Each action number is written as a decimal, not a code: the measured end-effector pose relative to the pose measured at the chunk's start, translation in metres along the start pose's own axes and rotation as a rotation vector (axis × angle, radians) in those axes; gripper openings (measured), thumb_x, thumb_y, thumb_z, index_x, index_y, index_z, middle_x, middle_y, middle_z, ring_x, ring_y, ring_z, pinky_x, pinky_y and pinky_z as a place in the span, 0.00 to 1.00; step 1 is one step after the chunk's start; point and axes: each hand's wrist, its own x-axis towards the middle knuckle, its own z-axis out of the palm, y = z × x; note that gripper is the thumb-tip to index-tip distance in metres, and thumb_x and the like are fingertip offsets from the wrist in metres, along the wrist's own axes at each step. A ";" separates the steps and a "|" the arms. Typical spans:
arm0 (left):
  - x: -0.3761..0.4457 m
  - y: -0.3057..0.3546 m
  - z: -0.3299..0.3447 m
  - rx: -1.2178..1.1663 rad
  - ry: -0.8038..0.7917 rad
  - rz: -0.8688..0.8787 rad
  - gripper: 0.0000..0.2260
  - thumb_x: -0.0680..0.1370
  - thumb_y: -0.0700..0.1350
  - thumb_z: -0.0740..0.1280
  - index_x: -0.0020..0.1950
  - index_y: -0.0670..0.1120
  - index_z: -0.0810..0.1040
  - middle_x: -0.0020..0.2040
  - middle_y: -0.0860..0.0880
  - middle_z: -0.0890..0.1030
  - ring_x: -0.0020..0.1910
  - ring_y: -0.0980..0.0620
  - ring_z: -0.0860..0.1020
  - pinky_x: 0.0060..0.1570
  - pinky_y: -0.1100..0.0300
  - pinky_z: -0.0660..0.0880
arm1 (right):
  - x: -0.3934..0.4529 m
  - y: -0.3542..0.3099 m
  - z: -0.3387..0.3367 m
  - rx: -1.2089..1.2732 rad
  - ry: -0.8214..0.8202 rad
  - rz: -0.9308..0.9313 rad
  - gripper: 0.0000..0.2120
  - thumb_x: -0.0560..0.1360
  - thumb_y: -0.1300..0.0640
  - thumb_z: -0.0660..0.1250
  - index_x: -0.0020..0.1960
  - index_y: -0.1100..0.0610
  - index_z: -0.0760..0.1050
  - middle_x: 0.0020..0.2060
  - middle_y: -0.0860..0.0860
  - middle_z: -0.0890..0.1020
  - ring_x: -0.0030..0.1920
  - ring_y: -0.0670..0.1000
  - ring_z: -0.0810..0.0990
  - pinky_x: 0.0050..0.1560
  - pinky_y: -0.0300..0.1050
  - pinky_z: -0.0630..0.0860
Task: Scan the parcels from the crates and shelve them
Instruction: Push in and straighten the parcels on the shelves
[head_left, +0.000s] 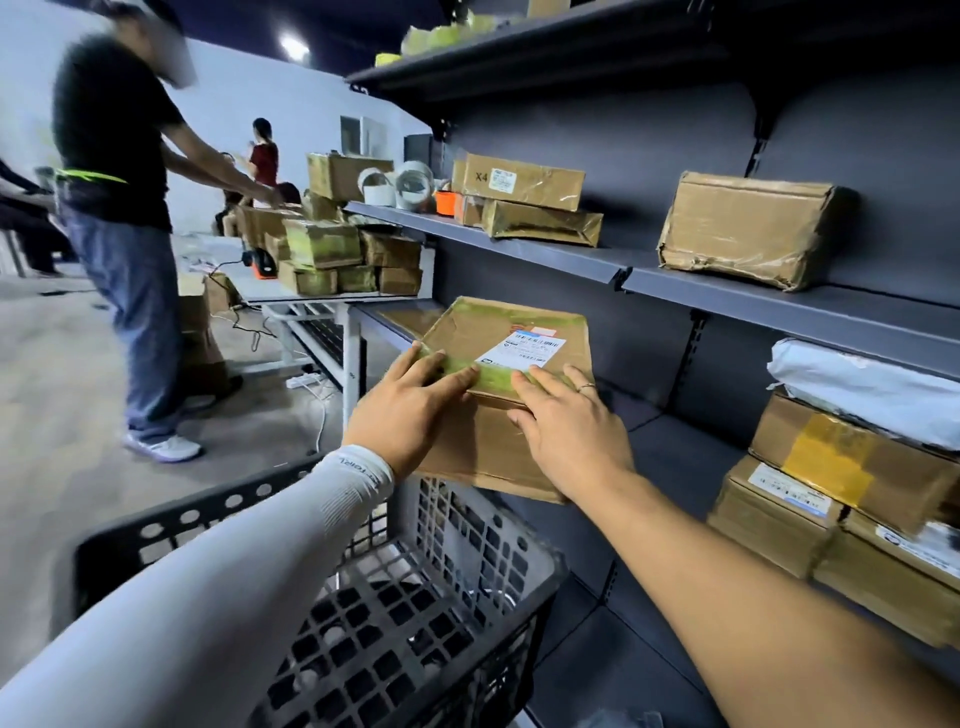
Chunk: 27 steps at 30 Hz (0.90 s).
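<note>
Parcel (514, 353) on shelf (675, 457) — crate (415, 597) apparently below, before it.

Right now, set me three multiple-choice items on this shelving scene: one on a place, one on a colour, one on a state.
1. Where is the cardboard parcel under the hands?
A. In the crate
B. On the middle shelf, overhanging its front edge
C. On the floor

2. What colour is the tape across that parcel's top?
A. Green
B. Red
C. Blue

3. How do the left hand and right hand meet the parcel?
A. Both clenched in fists above it
B. One holds a scanner
C. Both lie flat on top, fingers straight

Answers:
1 B: it lies at the shelf front, its near end sticking out above the black crate.
2 A: a green band runs under the white label.
3 C: straight fingers rest on its top face.
</note>
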 end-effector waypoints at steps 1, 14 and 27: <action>-0.003 -0.003 -0.012 0.016 0.005 -0.018 0.17 0.84 0.48 0.65 0.73 0.54 0.78 0.68 0.38 0.78 0.71 0.30 0.72 0.62 0.38 0.77 | 0.000 -0.009 -0.005 0.011 0.005 -0.019 0.25 0.86 0.41 0.54 0.82 0.41 0.58 0.82 0.41 0.61 0.83 0.55 0.53 0.70 0.57 0.72; -0.010 -0.007 -0.155 0.076 0.212 -0.051 0.17 0.85 0.48 0.61 0.73 0.49 0.78 0.68 0.36 0.78 0.69 0.30 0.72 0.71 0.37 0.70 | -0.016 -0.081 -0.124 0.023 0.195 -0.217 0.23 0.86 0.46 0.58 0.80 0.46 0.63 0.80 0.45 0.65 0.81 0.58 0.54 0.64 0.60 0.74; 0.079 0.107 -0.168 -0.125 0.340 0.072 0.18 0.86 0.51 0.58 0.72 0.48 0.79 0.67 0.37 0.79 0.68 0.33 0.72 0.71 0.41 0.70 | -0.056 0.009 -0.232 -0.203 0.332 -0.047 0.23 0.86 0.46 0.59 0.79 0.46 0.63 0.78 0.46 0.67 0.81 0.58 0.55 0.63 0.59 0.74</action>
